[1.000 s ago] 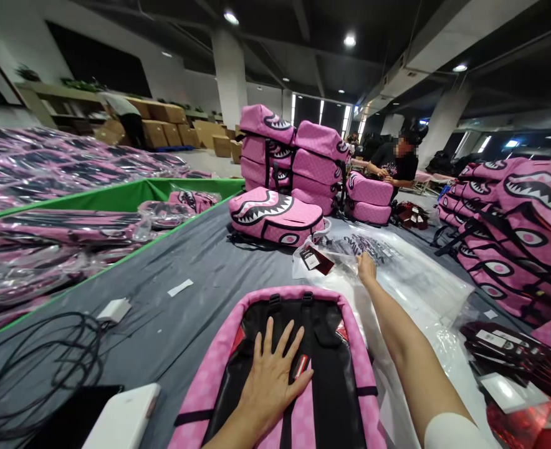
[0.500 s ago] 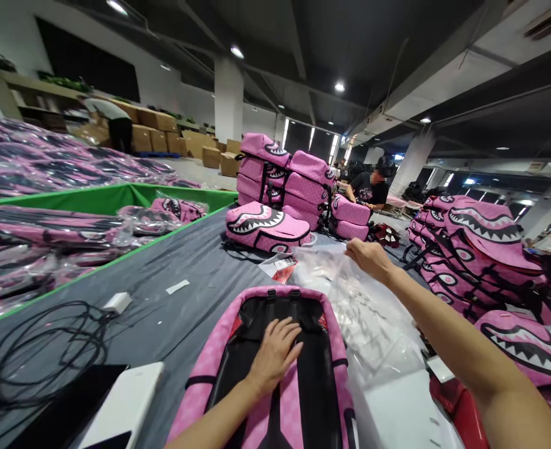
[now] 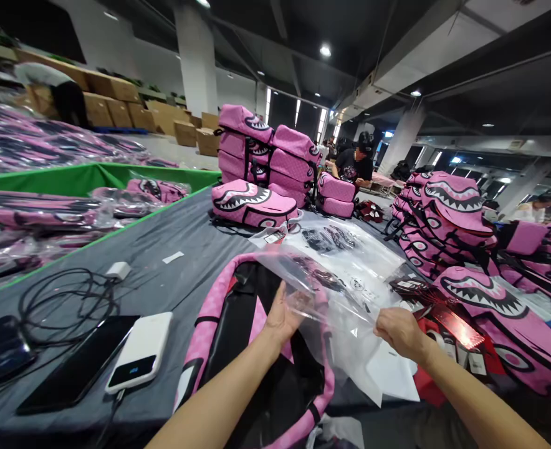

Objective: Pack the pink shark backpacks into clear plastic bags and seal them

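Note:
A pink and black backpack (image 3: 210, 312) lies in front of me with its black back panel facing up. A clear plastic bag (image 3: 350, 340) stretches across its upper right part. My right hand (image 3: 401, 333) is closed on the edge of this bag, to the right of the backpack. Over the back panel, my left hand (image 3: 287, 315) has its thumb raised apart from its fingers. Those fingers reach behind the clear film and show blurred through it. More flat clear bags with black print (image 3: 336, 240) lie beyond.
Pink shark-mouth backpacks (image 3: 252, 202) are stacked at the back and on the right (image 3: 453, 193). A white power bank (image 3: 139, 352), a black phone (image 3: 79, 362) and coiled cables (image 3: 65, 299) lie left. Wrapped backpacks fill a green-edged bin (image 3: 130, 174). Red tags (image 3: 457, 321) lie right. A co-worker (image 3: 354, 162) is beyond.
My right hand has drawn a clear bag from the pile toward me, over the backpack. My left hand has lifted from the back panel to the film. The backpack appears turned and the view has shifted.

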{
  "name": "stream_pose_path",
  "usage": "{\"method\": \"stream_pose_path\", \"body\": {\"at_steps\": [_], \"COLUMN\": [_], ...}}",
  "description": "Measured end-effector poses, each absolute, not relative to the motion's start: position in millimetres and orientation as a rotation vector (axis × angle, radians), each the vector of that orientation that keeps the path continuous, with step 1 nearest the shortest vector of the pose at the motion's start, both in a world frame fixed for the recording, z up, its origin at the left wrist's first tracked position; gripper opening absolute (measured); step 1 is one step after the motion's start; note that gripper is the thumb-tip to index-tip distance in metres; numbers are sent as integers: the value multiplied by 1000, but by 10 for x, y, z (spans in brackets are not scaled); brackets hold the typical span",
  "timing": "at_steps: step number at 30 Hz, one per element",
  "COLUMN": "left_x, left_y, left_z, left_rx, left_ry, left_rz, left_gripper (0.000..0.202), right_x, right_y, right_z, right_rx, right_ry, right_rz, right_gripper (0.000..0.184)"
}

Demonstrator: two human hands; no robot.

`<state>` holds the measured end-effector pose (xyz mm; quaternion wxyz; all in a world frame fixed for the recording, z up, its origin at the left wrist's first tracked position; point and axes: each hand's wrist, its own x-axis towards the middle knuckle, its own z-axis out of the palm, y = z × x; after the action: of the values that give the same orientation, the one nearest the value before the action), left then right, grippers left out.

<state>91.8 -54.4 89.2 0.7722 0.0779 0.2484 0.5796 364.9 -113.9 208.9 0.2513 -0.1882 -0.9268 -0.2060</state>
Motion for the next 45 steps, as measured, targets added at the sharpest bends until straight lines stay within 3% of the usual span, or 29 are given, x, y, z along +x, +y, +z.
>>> {"method": "stream_pose_path", "body": {"at_steps": [2, 5, 9, 12, 16, 20, 24, 28, 31, 34, 37, 41, 45], "left_x": [881, 791, 507, 388, 532, 680, 644, 533, 367, 179, 132, 346, 475], "left_y": [-592, -769, -1195, -1513, -1755, -1840, -1862, -1860, -1892, -1956, -1975, -1832, -1721], "left_z": [909, 944, 934, 911, 927, 931, 870, 788, 743, 791, 956, 1126, 972], "left_rx": [203, 264, 577, 767, 801, 785, 758, 941, 1141, 1240, 1304, 1224, 1150], "left_ry": [668, 753, 923, 1059, 1166, 1153, 1201, 1297, 1432, 1615, 1621, 1372, 1303], "left_rz": [1232, 1183, 1188, 1251, 1307, 1430, 1453, 1457, 1447, 1495, 1490, 1370, 1400], "left_gripper": [16, 7, 25, 40, 47, 44, 52, 61, 63, 61, 48, 41, 43], "right_x": [3816, 4074, 4131, 3733, 2830, 2175, 1980, 1998, 2095, 2184, 2136, 1938, 1963], "right_y": [-1223, -1207, -1076, -1132, -1420, -1556, -1537, -1488, -1336, -1138, -1084, -1297, -1398], "right_z": [1917, 1654, 1421, 1470, 1623, 1426, 1056, 986, 1118, 1255, 1292, 1185, 1082], "right_rx": [-586, -806, -1150, -1168, -1030, -1102, -1126, -986, -1022, -1075, -1050, -983, -1020], "right_ry": [-2488, -2390, -2372, -2322, -2253, -2204, -1815, -1489, -1258, -1067, -1190, -1356, -1270], "right_rz": [-567, -535, -477, -381, 145, 639, 1262, 1729, 1711, 1478, 1301, 1344, 1502], "right_gripper": [32, 31, 35, 27, 20, 25, 34, 41, 42, 46, 38, 32, 36]}}
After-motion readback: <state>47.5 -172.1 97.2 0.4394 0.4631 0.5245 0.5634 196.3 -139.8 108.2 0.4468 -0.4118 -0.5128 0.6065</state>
